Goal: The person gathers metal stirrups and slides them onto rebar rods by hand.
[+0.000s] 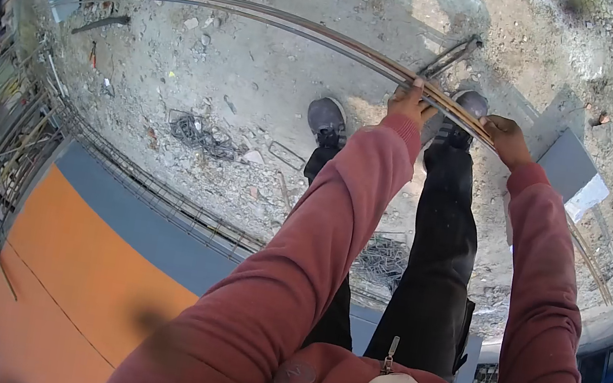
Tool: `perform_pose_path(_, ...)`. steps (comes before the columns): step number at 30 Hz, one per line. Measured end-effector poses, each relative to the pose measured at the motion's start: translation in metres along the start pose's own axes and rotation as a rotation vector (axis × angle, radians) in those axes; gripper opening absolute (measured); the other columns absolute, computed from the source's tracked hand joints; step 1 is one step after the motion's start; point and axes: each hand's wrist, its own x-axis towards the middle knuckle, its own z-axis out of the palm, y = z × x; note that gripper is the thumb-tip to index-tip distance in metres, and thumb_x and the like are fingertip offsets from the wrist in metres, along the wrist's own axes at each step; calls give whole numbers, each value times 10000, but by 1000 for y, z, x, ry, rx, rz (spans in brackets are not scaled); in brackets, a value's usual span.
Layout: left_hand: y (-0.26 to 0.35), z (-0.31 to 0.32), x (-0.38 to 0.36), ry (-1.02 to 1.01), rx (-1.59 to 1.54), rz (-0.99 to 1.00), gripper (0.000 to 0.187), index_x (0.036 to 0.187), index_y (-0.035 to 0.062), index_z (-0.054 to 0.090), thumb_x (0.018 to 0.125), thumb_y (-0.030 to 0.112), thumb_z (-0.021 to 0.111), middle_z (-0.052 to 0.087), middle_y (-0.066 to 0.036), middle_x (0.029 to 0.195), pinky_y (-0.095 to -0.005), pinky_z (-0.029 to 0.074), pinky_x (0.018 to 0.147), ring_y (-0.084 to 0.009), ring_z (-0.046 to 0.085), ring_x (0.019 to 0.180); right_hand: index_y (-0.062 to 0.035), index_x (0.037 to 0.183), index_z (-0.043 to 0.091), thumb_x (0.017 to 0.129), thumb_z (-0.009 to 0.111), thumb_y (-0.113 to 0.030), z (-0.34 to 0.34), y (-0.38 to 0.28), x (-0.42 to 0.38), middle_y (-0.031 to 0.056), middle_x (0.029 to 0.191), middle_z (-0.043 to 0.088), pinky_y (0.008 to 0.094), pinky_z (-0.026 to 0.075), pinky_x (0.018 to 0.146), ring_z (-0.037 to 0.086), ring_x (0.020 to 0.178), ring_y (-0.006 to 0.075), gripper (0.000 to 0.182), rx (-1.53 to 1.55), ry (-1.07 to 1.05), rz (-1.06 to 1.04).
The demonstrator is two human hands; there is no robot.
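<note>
Long thin rods, spanning 10 to 2 o'clock, are gripped by left hand (1 o'clock) and right hand (2 o'clock); probably springy, best held wide-spaced.

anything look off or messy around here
Mostly the tangled heap of thin grey wire loops on the rubble-strewn ground, left of the dark grey shoes: jumbled rather than stacked. The bundle of long brown and grey rods in the left hand and right hand also looks bowed, though image distortion may exaggerate that.
</note>
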Motion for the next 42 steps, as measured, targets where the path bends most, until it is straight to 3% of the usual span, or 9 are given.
perform_pose_path(2, -2, -8, 4, -182, -21, 23, 248, 1055, 48, 446, 862, 188, 515, 523, -127, 1020, -449, 476, 807, -304, 535, 965, -8, 925, 611, 800, 560, -282, 0, -6, -9, 168, 801, 610, 312, 424, 729, 567, 747, 207, 306, -41, 27, -37)
perform_pose_path(7, 2, -11, -1, -82, 93, 24, 221, 1035, 63, 461, 863, 194, 510, 537, -124, 996, -453, 501, 772, -302, 551, 934, -16, 889, 614, 788, 553, -217, 0, -28, -26, 166, 804, 612, 342, 441, 704, 592, 757, 282, 233, -182, 105, -93)
perform_pose_path(11, 4, -11, -3, -93, 106, 19, 232, 1018, 65, 465, 841, 187, 551, 546, -108, 964, -410, 520, 736, -286, 557, 916, -34, 865, 625, 748, 557, -158, 1, -22, -34, 158, 831, 611, 350, 448, 700, 579, 756, 327, 183, -144, 133, -285)
perform_pose_path(20, 3, -2, -3, -20, 210, 62, 253, 907, 43, 497, 754, 154, 665, 547, -66, 839, -346, 546, 647, -229, 586, 775, -70, 834, 623, 736, 502, -119, 11, -20, -37, 150, 795, 601, 395, 454, 681, 574, 740, 330, 162, -383, 289, -379)
perform_pose_path(29, 8, -8, 0, -42, 213, 49, 198, 858, 54, 525, 745, 127, 670, 552, -57, 808, -320, 550, 614, -207, 590, 734, -86, 870, 598, 740, 457, -93, 9, -22, -37, 127, 806, 594, 395, 458, 653, 574, 745, 332, 192, -640, 232, -410)
perform_pose_path(35, 5, -18, 5, -36, 266, 52, 168, 899, 55, 552, 765, 97, 643, 587, -62, 813, -277, 537, 578, -159, 589, 666, -62, 886, 593, 785, 454, -133, 12, -16, -32, 146, 801, 589, 410, 444, 662, 559, 742, 343, 186, -592, 227, -354)
perform_pose_path(38, 2, -24, 9, -44, 230, 81, 151, 901, 52, 563, 769, 76, 633, 602, -59, 792, -261, 511, 519, -137, 571, 592, -86, 892, 618, 765, 480, -189, -1, -35, -37, 129, 832, 620, 398, 451, 698, 578, 788, 325, 214, -503, 139, -112)
perform_pose_path(42, 0, -15, 4, -39, 198, 74, 160, 882, 77, 561, 755, 107, 654, 590, -42, 774, -237, 449, 431, -125, 540, 558, -114, 915, 646, 721, 556, -237, -24, -5, -22, 141, 883, 622, 357, 451, 737, 584, 815, 301, 248, -273, 16, 38)
